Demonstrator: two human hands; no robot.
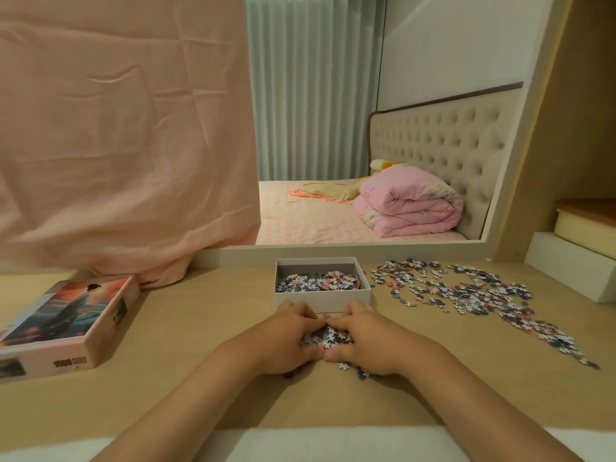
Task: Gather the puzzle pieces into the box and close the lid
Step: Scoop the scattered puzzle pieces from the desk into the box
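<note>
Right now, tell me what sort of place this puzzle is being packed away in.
Most likely a bedroom: beyond the wooden desk, a white-framed mirror or opening shows a bed with a tufted headboard, a folded pink quilt and long pale green curtains.

1. Two arms are shown, uncovered from the lower edge of the view up to the wrists.
2. The left forearm (200, 395) and the right forearm (466, 395) are seen bare along all their visible length.
3. The left grip (286, 338) and the right grip (366, 338) are bare hands; rounded knuckles and thumbs can be made out.
4. A white band (333, 441) is seen beneath the arms; whether it is clothing cannot be told.
</note>
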